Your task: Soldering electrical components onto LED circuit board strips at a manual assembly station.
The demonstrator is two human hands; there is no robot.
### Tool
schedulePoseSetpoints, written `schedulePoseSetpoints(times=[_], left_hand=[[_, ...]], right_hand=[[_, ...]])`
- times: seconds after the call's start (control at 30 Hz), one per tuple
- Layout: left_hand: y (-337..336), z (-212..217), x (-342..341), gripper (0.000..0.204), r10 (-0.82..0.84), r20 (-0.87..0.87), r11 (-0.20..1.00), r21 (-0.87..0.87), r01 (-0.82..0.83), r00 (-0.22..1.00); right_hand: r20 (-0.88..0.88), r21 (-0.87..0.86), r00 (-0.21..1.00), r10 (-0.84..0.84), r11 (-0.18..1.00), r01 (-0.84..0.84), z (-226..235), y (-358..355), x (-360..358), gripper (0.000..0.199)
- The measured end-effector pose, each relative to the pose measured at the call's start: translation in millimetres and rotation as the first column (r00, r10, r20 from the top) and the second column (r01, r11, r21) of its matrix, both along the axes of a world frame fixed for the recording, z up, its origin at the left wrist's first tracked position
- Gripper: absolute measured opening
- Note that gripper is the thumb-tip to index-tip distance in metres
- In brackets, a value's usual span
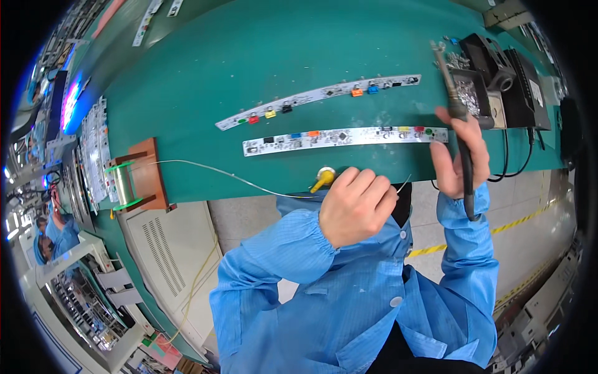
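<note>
My left hand (pixel 360 209) is closed near the table's front edge, pinching solder wire (pixel 232 175) whose short end sticks out past the fingers. The wire runs back left to a spool (pixel 124 186) on a brown stand. My right hand (pixel 467 156) grips a soldering iron (pixel 459 112), its metal end pointing away toward the table's back right. The thumb is beside the right end of the nearer white circuit board strip (pixel 358 136). Slightly farther off lies a second strip (pixel 317 96), at a slant. Both carry small coloured connectors.
A black soldering station (pixel 526 87), an iron holder (pixel 489 62) and a tray of small metal parts (pixel 468 90) stand at the right. A yellow plug (pixel 322 181) sits at the front edge. More board strips (pixel 94 149) are stacked at the left.
</note>
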State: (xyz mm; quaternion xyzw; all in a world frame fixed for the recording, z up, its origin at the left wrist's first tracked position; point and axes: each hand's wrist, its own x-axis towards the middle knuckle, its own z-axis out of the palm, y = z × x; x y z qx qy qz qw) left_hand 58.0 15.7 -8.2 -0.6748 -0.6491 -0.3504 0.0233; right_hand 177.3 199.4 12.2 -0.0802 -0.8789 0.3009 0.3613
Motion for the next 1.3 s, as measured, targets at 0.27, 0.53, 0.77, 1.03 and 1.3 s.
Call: schedulePoseSetpoints(times=[0.27, 0.53, 0.77, 1.03, 1.3], left_hand=[[1.6, 28.4, 19.2, 0.025, -0.128, 0.492, 0.99, 0.12, 0.079, 0.861], [14.7, 24.3, 30.5, 0.02, -0.074, 0.684, 0.997, 0.064, 0.041, 0.725], [10.8, 24.0, 21.5, 0.026, 0.096, 0.494, 0.995, -0.022, -0.098, 0.864], [-6.3, 25.8, 7.1, 0.025, 0.035, 0.42, 0.983, 0.151, -0.108, 0.907], [-33.5, 4.7, 30.0, 0.028, 0.164, 0.269, 0.981, -0.143, -0.129, 0.949]], right_hand=[[-0.101, -0.612, 0.994, 0.032, 0.786, -0.087, -2.4, -63.6, 43.1, 0.052], [-0.148, -0.565, 0.978, -0.147, 0.824, 0.038, -6.2, -52.9, 50.8, 0.056], [-0.179, -0.499, 0.945, -0.272, 0.853, 0.151, -15.5, -34.0, 49.1, 0.044], [-0.116, -0.373, 0.956, -0.269, 0.904, 0.209, -22.7, -36.2, 38.5, 0.041], [-0.128, -0.372, 0.979, -0.162, 0.923, 0.104, -21.4, -61.7, 13.8, 0.038]])
